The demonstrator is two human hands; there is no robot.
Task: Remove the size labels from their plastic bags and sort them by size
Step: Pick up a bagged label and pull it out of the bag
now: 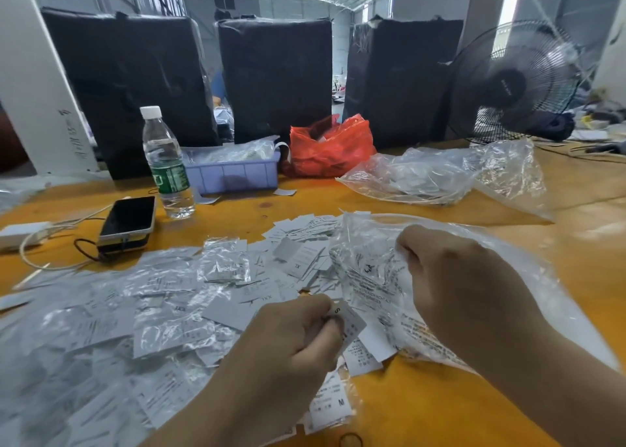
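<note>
2 hands work just in front of the label heap (189, 297). Left hand (298, 341) pinches a small label stack (349, 321), top letter "S", probably to sort it. Right hand (450, 277) grips the printed clear bag (369, 277), likely to hold it open. Behind the heap, labels read "XL", "XXL".

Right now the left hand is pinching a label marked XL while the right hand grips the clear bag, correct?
Not quite. The head view shows the label pinched by the left hand is marked S, not XL. The right hand does grip the clear bag.
</note>
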